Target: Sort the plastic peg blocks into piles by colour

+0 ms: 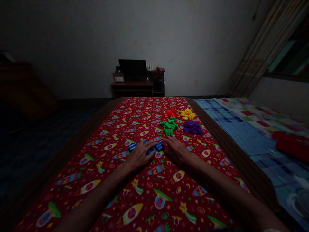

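Several small blue tube-like pieces [159,146] lie in a loose group on the red patterned cloth [135,183]. My left hand [141,153] rests palm down over the group, its fingers stretched across the pieces and hiding part of them. Just right of the blue group, my right hand [176,148] is low over the cloth with its fingers extended and nothing visible in them. Beyond my hands are separate heaps of similar pieces: green [169,126], purple [192,127], red [171,112] and yellow [187,114]. The exact kind of piece is too small to make out.
The cloth covers a long table with a brown border [231,151]. To the right is a bed-like surface with a blue checked cover [231,124] and a red cloth item [291,145]. A desk [131,84] with a dark screen [132,69] stands against the far wall.
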Motion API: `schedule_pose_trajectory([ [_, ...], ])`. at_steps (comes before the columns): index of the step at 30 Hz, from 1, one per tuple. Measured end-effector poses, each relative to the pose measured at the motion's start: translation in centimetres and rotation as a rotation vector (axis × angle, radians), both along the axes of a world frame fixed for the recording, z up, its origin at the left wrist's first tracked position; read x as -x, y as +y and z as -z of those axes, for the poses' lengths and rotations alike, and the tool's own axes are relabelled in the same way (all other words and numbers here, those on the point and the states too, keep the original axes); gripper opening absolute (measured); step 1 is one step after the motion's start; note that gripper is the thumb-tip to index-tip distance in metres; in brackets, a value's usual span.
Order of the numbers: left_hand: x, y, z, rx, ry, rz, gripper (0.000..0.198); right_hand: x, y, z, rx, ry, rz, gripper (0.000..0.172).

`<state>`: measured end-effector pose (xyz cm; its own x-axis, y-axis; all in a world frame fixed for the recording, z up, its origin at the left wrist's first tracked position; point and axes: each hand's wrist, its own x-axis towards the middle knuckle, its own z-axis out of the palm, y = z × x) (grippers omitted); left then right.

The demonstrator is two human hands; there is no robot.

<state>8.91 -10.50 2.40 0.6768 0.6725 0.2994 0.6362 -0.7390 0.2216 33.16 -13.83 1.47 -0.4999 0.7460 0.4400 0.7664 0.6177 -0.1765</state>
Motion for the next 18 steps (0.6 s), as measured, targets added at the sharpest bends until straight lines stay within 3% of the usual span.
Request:
schedule_pose_trajectory([
  [2,-0.1,0.1,0.2,0.023,0.007,0.042,0.042,0.9,0.1,-0.2,0.000,-0.011,-0.066,0.049],
  [6,0.9,0.5,0.4,0.009,-0.006,0.015,0.041,2.5,0.6,-0.2,0.028,-0.095,-0.093,0.039],
  [9,3.1,1.3,0.3,-0.051,-0.081,-0.089,0.042,0.9,0.3,-0.1,-0.011,-0.119,0.093,0.029],
  [14,6.7,2.9,1.3,-0.060,-0.273,-0.230,0.048,-6.0,-1.4,-0.4,-0.060,-0.079,0.433,0.024],
  [18,7.1,2.9,2.8,0.011,-0.331,-0.277,0.048,-8.0,-2.1,-0.6,-0.066,-0.068,0.501,0.020],
])
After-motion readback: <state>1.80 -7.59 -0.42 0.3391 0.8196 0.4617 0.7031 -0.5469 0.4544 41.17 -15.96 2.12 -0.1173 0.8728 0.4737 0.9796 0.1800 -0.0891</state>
